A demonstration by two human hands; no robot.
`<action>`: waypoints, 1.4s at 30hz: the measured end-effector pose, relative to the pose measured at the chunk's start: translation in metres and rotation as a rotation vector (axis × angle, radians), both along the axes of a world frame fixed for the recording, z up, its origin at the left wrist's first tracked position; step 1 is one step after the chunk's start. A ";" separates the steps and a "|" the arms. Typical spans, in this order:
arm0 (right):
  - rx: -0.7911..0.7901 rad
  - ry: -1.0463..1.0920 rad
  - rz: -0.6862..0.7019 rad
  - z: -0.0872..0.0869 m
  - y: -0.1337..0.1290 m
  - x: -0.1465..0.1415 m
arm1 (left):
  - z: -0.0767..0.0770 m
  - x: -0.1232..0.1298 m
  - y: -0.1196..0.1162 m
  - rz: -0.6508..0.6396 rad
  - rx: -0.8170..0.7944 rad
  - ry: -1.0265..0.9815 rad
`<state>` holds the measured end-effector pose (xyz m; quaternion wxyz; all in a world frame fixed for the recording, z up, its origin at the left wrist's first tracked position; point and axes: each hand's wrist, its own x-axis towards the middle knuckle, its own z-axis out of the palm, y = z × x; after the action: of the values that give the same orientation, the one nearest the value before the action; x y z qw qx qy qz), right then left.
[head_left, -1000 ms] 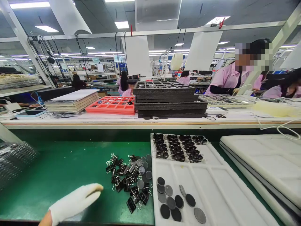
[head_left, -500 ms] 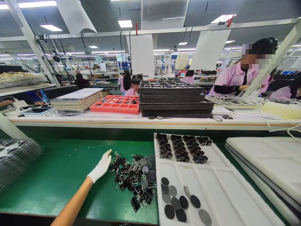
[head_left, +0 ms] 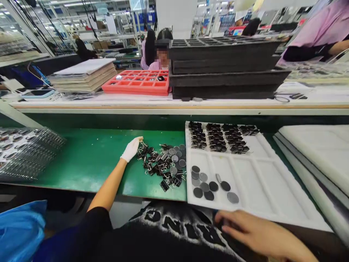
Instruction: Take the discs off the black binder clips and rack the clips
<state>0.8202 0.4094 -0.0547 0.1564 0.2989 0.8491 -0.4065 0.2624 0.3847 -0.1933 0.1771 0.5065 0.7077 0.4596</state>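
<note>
Head view: we are keeping our white-gloved left hand (head_left: 132, 149) at the far left edge of a loose pile of binder clips (head_left: 158, 169) on the green table (head_left: 81, 156). Its fingers are lying close together; whether they are pinching a clip, we cannot tell. Our bare right hand (head_left: 253, 231) is showing blurred in front of our dark shirt (head_left: 182, 233), just off the near edge of the white tray (head_left: 251, 182). Its fingers are bending partly, and we cannot tell whether they are holding anything. Grey discs (head_left: 175, 158) are lying on the pile's right side, next to the tray. Inside it, packed clips (head_left: 214, 138) are filling rows at the far end, while scattered discs (head_left: 213, 186) are lying nearer us (one is standing nearly on edge). Beyond, a red tray (head_left: 136, 88) is sitting beside stacked black trays (head_left: 223, 82).
</note>
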 end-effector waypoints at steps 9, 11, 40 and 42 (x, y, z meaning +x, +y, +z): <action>0.399 0.349 -0.010 -0.021 0.083 -0.067 | 0.002 0.003 -0.001 -0.065 0.031 0.034; 0.676 0.391 0.012 -0.041 0.098 -0.083 | 0.000 0.003 -0.002 -0.075 0.046 0.028; 0.605 0.339 0.134 -0.077 0.102 -0.119 | -0.001 -0.001 0.007 0.087 0.072 -0.136; 0.568 0.334 0.132 -0.077 0.103 -0.118 | 0.002 0.001 0.006 0.079 0.051 -0.120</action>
<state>0.7020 0.5128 -0.1321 -0.0483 0.2042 0.9599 -0.1858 0.2637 0.3910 -0.1912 0.1878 0.4540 0.7033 0.5138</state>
